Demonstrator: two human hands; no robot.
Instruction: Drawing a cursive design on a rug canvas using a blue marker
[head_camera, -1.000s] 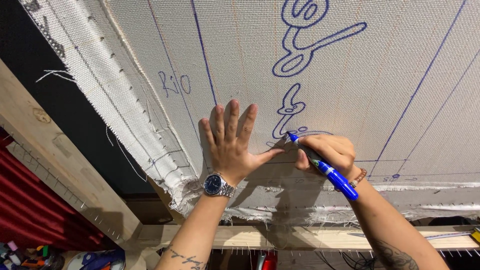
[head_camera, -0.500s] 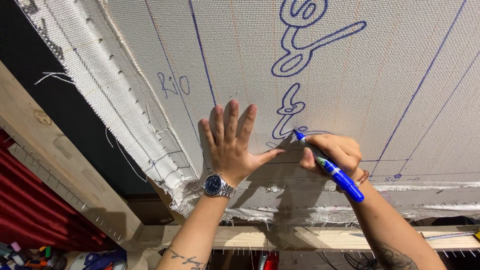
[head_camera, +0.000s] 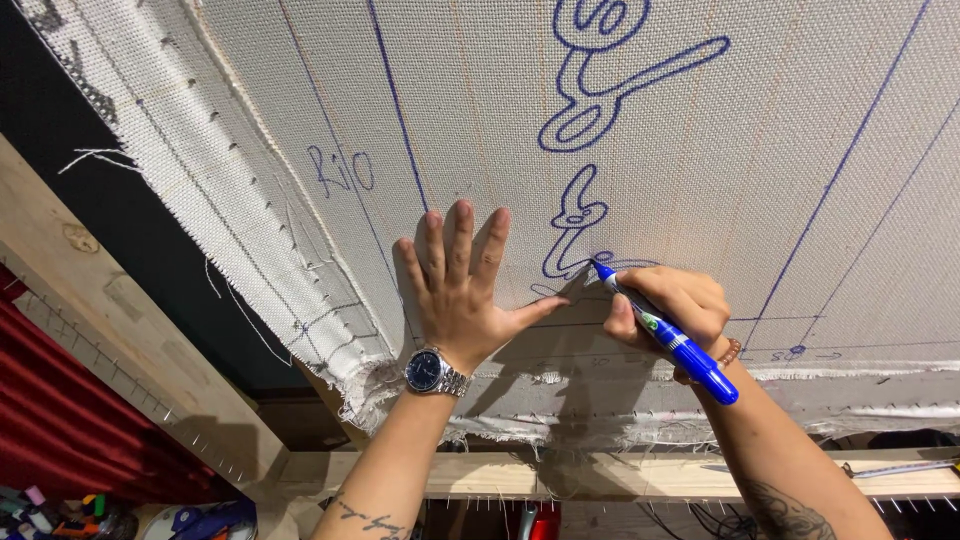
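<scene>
Drawing blue loops on the stretched cloth.
The right hand grips the blue marker; the left hand lies flat and open; careful curves seem needed.

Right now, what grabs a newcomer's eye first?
The right hand drawing with a blue marker on pale woven cloth, mid-frame. The left hand lies flat beside it, a watch on the wrist. Blue loops run above; a wooden frame edges the lower left.

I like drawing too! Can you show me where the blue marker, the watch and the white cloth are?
blue marker (head_camera: 672, 338): head view, middle of its barrel.
watch (head_camera: 426, 369): head view, its dark dial.
white cloth (head_camera: 480, 130): head view, bare woven part above the left hand (head_camera: 462, 290).
</scene>
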